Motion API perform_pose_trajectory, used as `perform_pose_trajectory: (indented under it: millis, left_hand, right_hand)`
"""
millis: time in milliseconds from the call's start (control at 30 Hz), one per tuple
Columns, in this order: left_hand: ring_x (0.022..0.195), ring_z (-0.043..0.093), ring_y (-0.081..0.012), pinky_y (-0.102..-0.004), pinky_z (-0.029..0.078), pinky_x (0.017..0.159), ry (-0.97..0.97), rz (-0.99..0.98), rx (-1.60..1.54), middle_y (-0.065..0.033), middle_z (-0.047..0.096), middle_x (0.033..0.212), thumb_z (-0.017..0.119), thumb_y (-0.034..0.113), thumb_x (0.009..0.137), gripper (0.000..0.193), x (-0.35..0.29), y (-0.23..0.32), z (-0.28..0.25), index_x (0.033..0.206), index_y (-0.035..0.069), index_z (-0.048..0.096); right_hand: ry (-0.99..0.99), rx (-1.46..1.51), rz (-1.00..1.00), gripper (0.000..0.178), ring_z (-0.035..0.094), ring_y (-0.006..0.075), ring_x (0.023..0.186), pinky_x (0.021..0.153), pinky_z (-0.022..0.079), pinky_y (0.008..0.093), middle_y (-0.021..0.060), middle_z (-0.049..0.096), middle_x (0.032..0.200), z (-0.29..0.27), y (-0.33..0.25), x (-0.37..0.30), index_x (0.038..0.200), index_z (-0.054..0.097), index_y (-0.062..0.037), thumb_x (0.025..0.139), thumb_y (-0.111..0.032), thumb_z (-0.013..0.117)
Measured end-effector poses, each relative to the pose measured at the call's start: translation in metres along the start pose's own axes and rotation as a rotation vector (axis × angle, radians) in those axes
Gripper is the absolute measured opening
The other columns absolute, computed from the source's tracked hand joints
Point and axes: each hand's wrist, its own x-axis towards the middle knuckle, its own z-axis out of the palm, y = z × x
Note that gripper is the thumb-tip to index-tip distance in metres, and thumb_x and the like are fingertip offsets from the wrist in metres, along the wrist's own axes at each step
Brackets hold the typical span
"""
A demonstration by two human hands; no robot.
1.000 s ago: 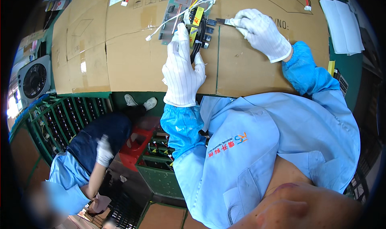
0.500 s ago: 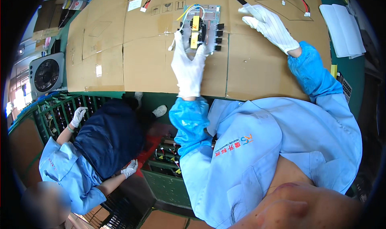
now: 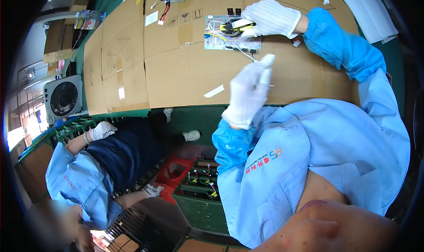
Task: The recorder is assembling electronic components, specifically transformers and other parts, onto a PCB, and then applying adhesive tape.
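A circuit board [image 3: 213, 43] with a yellow-and-black transformer and black parts along its edges lies on the cardboard in front of me. My right hand [image 3: 271, 18], in a striped white glove, reaches over its right part, fingers closed round a slim pale strip-like tool [image 3: 239, 23] laid across the transformer. Its tip merges with the parts there. From the board a white cable [image 3: 245, 54] runs toward me to my gloved left hand [image 3: 249, 90]. The left fingers are closed on it, and a thin white end sticks out on the hand's right side.
Other boards with red and black leads [image 3: 167, 6] lie at the far edge. White papers [image 3: 369, 14] sit at the right, a grey fan [image 3: 63, 98] at the left. A co-worker [image 3: 88, 177] is at the lower left beside green racks [image 3: 203, 208] and a red crate [image 3: 173, 172].
The board has been turned about a quarter turn. My right hand has come down onto it with the tool. My left hand has left the board's edge and drawn toward me with the cable.
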Motion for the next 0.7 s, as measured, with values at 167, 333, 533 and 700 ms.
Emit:
perform_pose_trajectory:
  millis: [167, 333, 533, 700]
  left_hand:
    - [0.106, 0.066, -0.0253, -0.0357, 0.056, 0.087, 0.408, 0.072, 0.463, -0.0165, 0.065, 0.127, 0.064, 0.004, 0.094, 0.039, 0.017, -0.027, -0.057, 0.133, 0.002, 0.062]
    - [0.137, 0.043, -0.0417, -0.0508, 0.036, 0.113, 0.359, 0.06, 0.818, -0.0186, 0.046, 0.149, 0.075, 0.01, 0.082, 0.069, 0.097, -0.054, -0.08, 0.145, 0.007, 0.05]
    - [0.134, 0.045, -0.0415, -0.0509, 0.039, 0.108, 0.215, 0.213, 1.003, -0.0167, 0.047, 0.147, 0.083, 0.023, 0.075, 0.074, 0.176, -0.107, -0.092, 0.142, 0.01, 0.054]
    - [0.113, 0.057, -0.0358, -0.0472, 0.047, 0.097, 0.194, 0.207, 0.975, -0.0156, 0.059, 0.125, 0.081, 0.02, 0.078, 0.061, 0.193, -0.128, -0.094, 0.133, 0.009, 0.061]
  right_hand:
    - [0.14, 0.0, -0.179, 0.036, 0.065, 0.0353, 0.086, 0.074, 0.052, 0.0416, 0.014, 0.068, 0.104, -0.018, -0.003, 0.023, 0.098, 0.064, -0.0058, 0.088, -0.041, 0.069]
    - [0.256, 0.153, -0.547, 0.03, 0.059, 0.031, 0.091, 0.073, 0.049, 0.0449, 0.0093, 0.067, 0.106, -0.032, 0.043, 0.082, 0.12, 0.071, -0.0255, 0.092, -0.032, 0.064]
    - [0.387, -0.066, -0.569, 0.039, 0.061, 0.0328, 0.095, 0.075, 0.051, 0.0429, 0.0116, 0.064, 0.115, -0.029, 0.065, 0.122, 0.128, 0.065, -0.0151, 0.095, -0.036, 0.061]
    - [0.257, 0.118, -0.341, 0.044, 0.062, 0.0333, 0.101, 0.081, 0.053, 0.0446, 0.013, 0.063, 0.125, -0.042, 0.069, 0.117, 0.132, 0.062, -0.011, 0.097, -0.037, 0.06]
